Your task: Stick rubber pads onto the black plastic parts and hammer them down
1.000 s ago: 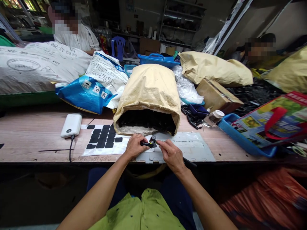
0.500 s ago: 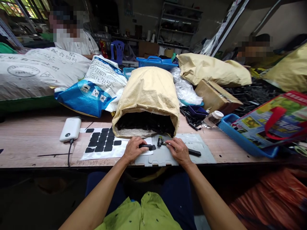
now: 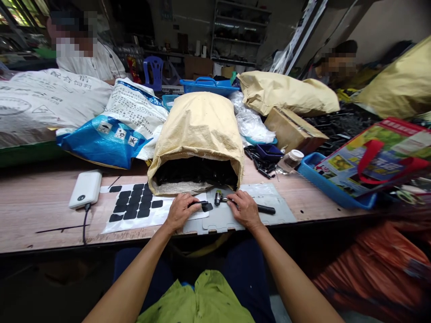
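My left hand (image 3: 182,211) is closed on a small, slim black part (image 3: 199,203), low over the grey board; the fingers hide one end of it. My right hand (image 3: 245,209) is wrapped round the shaft of a small hammer (image 3: 218,197), whose head points left toward that part. Its black grip (image 3: 266,209) sticks out to the right of the hand. Beneath the left fingers' tips lies one black square piece (image 3: 207,207). To the left, a white sheet (image 3: 164,220) bears several black rounded squares (image 3: 135,199). The grey board (image 3: 279,206) lies under the hammer.
An open-mouthed cream sack (image 3: 198,121) with black contents stands just behind the hands. A white power bank (image 3: 86,188) with a cable sits left. A clear jar (image 3: 290,161), a blue basket (image 3: 336,190) and a cardboard box (image 3: 292,130) stand right. Two people sit beyond.
The view has turned slightly, so the table and sacks sit further left in the picture. Both hands keep their holds near the same spots; the black part looks slightly turned.
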A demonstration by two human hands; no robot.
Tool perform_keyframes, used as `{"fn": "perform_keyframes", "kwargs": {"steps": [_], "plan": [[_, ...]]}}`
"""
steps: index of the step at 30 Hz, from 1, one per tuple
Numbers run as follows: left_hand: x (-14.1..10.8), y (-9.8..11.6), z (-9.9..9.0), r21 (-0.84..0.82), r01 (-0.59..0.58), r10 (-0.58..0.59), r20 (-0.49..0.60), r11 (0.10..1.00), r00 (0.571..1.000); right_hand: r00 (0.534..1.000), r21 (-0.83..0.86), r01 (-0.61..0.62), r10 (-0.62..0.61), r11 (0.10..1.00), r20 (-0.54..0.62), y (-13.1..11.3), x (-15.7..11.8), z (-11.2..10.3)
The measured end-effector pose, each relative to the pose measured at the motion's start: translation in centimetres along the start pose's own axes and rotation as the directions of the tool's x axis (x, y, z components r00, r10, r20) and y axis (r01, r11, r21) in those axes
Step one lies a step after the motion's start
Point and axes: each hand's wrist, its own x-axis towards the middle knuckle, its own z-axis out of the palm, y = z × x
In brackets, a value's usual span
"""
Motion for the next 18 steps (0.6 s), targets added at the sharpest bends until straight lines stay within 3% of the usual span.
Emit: {"fn": "perform_keyframes", "kwargs": {"steps": [3,6,9,12,13,15,16,18], "plan": [[-0.3,1.1,-0.5,-0.024,-0.026,0.025,-0.052,0.999,0.998,1.0,0.002,0.003,-0.003,1.0,0.001,0.0,0.0,0.1],[-2.3,3.4,-1.2,-0.126,-0.085,0.074,-0.089,0.988,0.993,1.0,0.003,0.005,-0.005,1.0,-0.003,0.1,0.0,0.1],[-6.2,5.4,-0.9,-0.247,-0.09,0.118,0.104,0.965,0.987,1.0,-0.002,0.007,-0.007,1.0,-0.006,0.2,0.1,0.2],[-10.5,5.0,1.5,-0.266,-0.01,0.11,0.363,0.964,0.925,1.0,0.003,0.008,-0.008,1.0,-0.004,0.1,0.1,0.1],[-11.6,4.3,2.7,-0.26,0.064,0.048,0.404,0.963,0.913,1.0,0.005,0.008,-0.008,1.0,-0.003,0.1,0.1,0.1],[-12.9,2.4,5.1,-0.226,0.274,-0.172,0.386,0.935,0.906,1.0,0.005,0.005,-0.005,1.0,-0.002,0.1,0.2,0.1],[-13.0,1.4,6.2,-0.187,0.389,-0.305,0.36,0.902,0.882,1.0,0.006,0.004,-0.004,1.0,-0.002,0.1,0.2,0.0],[-12.3,-0.4,7.9,-0.093,0.594,-0.545,0.305,0.799,0.781,1.0,0.005,0.001,-0.001,1.0,-0.002,0.1,0.2,0.0]]}}
